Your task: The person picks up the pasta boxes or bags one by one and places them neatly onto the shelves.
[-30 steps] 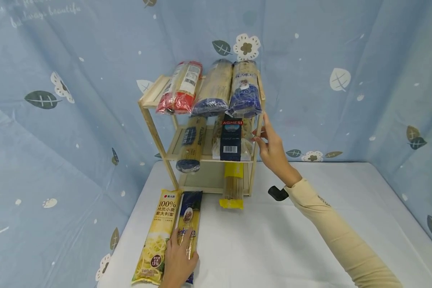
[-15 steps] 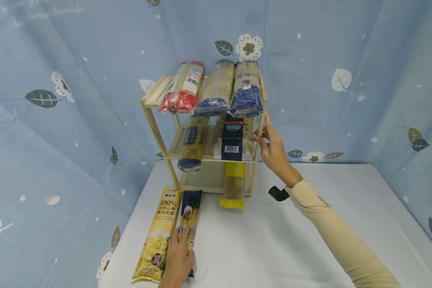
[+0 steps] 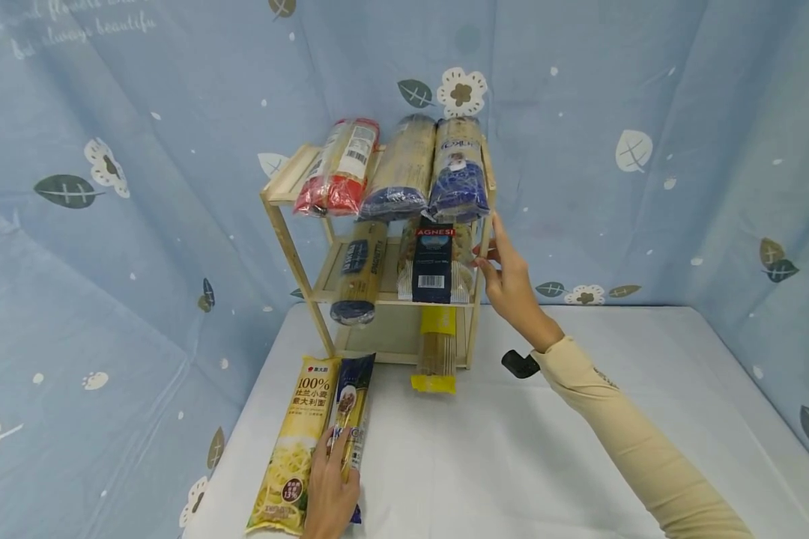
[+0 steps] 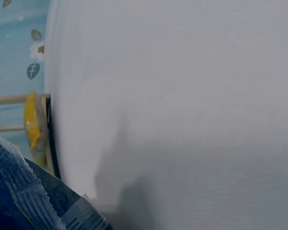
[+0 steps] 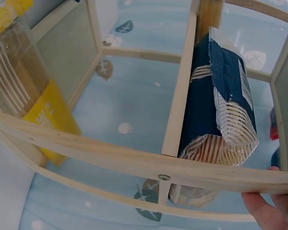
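My left hand point(image 3: 333, 486) holds a blue and yellow spaghetti pack point(image 3: 355, 385) between thumb and fingers. The pack lies tilted, its right side edge showing, beside a yellow pasta pack point(image 3: 297, 442) on the table. In the left wrist view only the blue end of the spaghetti pack point(image 4: 29, 191) shows; the hand is out of sight. My right hand point(image 3: 512, 281) grips the right front post of a wooden rack point(image 3: 290, 247), thumb in front. Beside those fingers sits a dark blue Agnesi pasta bag point(image 3: 433, 258), seen from the side in the right wrist view.
Three pasta packs lie on the rack's top, the left one a red-ended pack point(image 3: 340, 168). A dark-ended spaghetti pack point(image 3: 359, 273) juts out from the middle shelf. A yellow-ended pack point(image 3: 438, 352) lies on the bottom one. A black object point(image 3: 520, 364) is near the right sleeve.
The blue spaghetti pack has turned from lying flat to tilted on its side, and the left hand has closed in around it. My right hand stays on the rack post.
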`<state>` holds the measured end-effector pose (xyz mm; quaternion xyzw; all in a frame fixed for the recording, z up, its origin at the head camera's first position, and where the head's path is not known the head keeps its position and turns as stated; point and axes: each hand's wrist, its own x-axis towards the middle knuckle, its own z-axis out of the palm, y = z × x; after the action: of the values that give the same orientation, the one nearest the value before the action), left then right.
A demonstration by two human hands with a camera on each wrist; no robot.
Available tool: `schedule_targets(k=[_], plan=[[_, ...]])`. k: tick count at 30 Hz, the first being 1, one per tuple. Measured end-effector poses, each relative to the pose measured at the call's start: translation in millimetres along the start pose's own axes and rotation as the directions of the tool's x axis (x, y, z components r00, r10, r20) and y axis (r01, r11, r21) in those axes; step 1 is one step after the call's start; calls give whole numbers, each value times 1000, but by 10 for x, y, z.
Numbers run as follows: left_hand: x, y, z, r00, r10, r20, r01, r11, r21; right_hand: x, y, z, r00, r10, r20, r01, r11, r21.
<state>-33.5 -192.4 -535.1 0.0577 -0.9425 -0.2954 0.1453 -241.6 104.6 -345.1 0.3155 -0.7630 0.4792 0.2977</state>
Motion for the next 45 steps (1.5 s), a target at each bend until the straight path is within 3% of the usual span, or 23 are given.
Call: schedule_targets(k=[15,25,34,40,45], plan=[[265,181,-21,990,114,-87,-119,991,-58,-1,-20,-1,1000,-17,-10,17,1000,8],[502,328,67,953,252,-170,-272,956,-106,-3,-36,0,1000,9,-3,-9,1000,25],[724,411,214,958,247,-148,-269,952,-148,-16,-8,8,1000,-20,-21,21,999,43],[926,430,354,945,276,-178,-301,944,-133,-14,-17,10,1000,-20,-21,20,999,29],[1110,460,440,944,284,-168,-308,941,-138,-15,-26,5,1000,-11,-16,11,1000,23]])
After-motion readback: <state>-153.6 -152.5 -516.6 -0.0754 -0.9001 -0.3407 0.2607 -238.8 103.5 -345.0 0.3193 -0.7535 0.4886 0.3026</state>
